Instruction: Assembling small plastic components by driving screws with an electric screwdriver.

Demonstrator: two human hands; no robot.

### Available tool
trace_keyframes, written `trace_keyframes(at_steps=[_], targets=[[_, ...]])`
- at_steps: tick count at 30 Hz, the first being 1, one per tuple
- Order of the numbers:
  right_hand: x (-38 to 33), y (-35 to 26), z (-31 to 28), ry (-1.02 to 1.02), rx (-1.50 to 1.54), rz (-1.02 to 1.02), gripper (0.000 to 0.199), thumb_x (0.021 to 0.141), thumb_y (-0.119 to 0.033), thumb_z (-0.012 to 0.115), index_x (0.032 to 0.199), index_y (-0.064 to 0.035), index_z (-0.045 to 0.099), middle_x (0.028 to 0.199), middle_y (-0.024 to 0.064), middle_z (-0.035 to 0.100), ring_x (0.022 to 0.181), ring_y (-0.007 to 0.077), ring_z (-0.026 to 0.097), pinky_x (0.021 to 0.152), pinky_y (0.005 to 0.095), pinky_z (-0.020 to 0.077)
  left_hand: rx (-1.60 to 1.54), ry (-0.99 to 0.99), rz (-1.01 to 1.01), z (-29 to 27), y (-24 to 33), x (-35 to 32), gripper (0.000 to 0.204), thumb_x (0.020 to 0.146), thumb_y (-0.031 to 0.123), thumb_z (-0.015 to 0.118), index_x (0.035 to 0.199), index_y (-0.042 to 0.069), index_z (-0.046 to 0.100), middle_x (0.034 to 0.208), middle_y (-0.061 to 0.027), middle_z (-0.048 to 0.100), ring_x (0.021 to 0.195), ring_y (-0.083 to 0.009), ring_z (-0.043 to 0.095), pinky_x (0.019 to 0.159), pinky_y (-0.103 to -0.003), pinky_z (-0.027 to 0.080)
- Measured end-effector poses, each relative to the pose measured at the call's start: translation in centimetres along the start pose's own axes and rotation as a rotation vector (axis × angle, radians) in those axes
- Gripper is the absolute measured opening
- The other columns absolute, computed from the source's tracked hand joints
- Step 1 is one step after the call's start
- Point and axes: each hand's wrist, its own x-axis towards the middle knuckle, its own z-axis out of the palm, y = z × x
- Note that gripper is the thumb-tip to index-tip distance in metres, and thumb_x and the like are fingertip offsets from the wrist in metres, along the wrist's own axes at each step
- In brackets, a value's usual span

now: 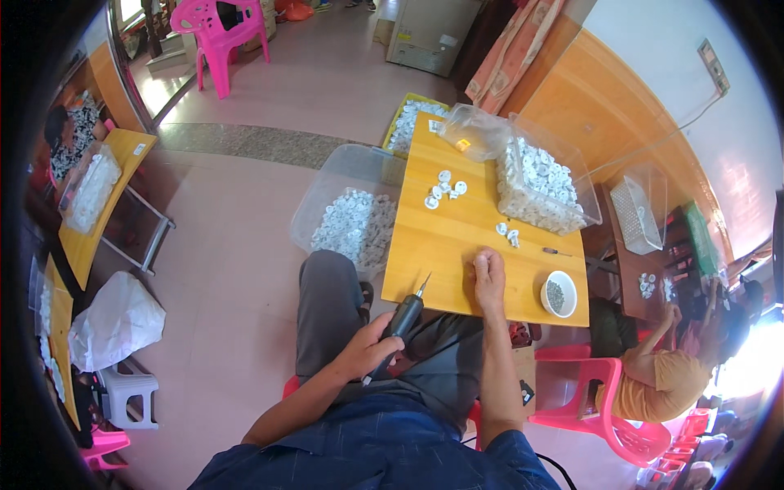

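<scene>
A black electric screwdriver [406,314] is gripped in my left hand [373,349], its thin bit tilted up beside the table's near left corner. My right hand [488,278] rests on the yellow wooden table [437,282] with its fingers curled closed; whatever may be inside them is hidden. To its right stands a white bowl [570,287] of small grey pieces that look like screws. Just beyond that hand lie a few white plastic parts [508,234]. Another loose group of white parts [445,190] sits farther up the table. A small hand screwdriver [557,251] lies near the right edge.
A clear box [535,214] heaped with white parts stands at the table's far right, beside a clear plastic container [474,131]. Left of the table, a large translucent bin [331,175] holds more parts. A co-worker [665,371] sits to the right near a pink chair [600,400].
</scene>
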Motion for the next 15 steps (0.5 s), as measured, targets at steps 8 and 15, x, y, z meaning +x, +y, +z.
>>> trace_keyframes(at_steps=[8,15], targets=[[-1.8,-3.0,2.9,-0.046,0.234,0.170,0.022,0.105,-0.030,0.052,0.103,-0.0094,0.057,0.075,-0.0017,0.054,0.059,0.0061,0.049,0.050,0.0217,0.0396,0.004,0.002,0.015,0.1,0.2,-0.2,0.031,0.094,0.012,0.056,0.123,0.004,0.050,0.091,-0.0049,0.061,0.070,-0.0103,0.060,0.062,-0.025,0.049],[-2.0,-4.1,2.6,-0.229,0.365,0.306,0.021,0.105,-0.031,0.052,0.104,-0.0104,0.057,0.073,-0.0014,0.051,0.058,0.0071,0.048,0.050,0.0221,0.0395,-0.006,0.005,-0.010,0.0,0.3,-0.2,0.029,0.094,0.012,0.056,0.122,0.005,0.051,0.090,-0.0041,0.060,0.071,-0.0096,0.059,0.062,-0.025,0.049]])
